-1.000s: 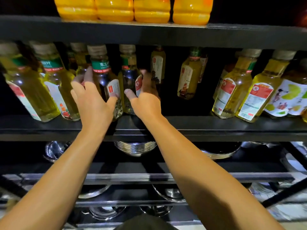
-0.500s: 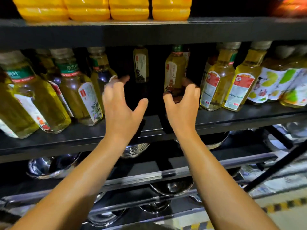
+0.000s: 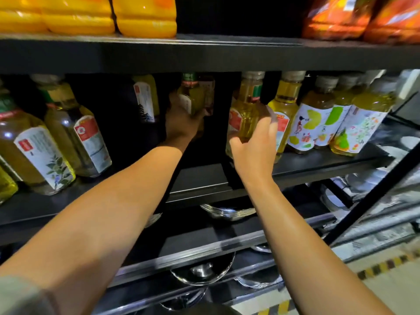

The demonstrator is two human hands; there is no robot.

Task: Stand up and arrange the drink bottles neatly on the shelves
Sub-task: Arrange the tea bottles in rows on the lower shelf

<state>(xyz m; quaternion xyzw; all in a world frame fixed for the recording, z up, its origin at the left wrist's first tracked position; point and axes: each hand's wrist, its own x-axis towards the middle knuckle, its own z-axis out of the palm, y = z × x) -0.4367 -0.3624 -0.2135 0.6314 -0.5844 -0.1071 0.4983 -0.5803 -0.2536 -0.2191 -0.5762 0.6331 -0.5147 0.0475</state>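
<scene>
Drink bottles stand in rows on the middle shelf (image 3: 318,164), a dark board that runs across the whole view. At the left, tall bottles of yellow-green tea (image 3: 43,153) with white and red labels lean close together. At the right, a cluster with colourful cartoon labels (image 3: 322,123) stands just beside two yellow bottles with red labels.

The left hand (image 3: 181,126) reaches deep into the shadowed gap in the middle of the shelf, its fingers curled round a small bottle at the back (image 3: 193,98) (green band near its neck, pale label); the dark makes the exact grip hard to read, but it appears to hold the bottle. Another back-row bottle (image 3: 146,98) stands just to the left of that hand.

The right hand (image 3: 252,146) is at the front of the shelf, thumb and fingers spread around the front yellow bottle (image 3: 245,119), touching its body; the fingers are blurred, and whether they close on it I cannot tell.

On the shelf above sit yellow-orange bottles (image 3: 145,17) at the left and orange packs (image 3: 363,17) at the right. Below, steel bowls (image 3: 202,273) lie on the lower racks.
</scene>
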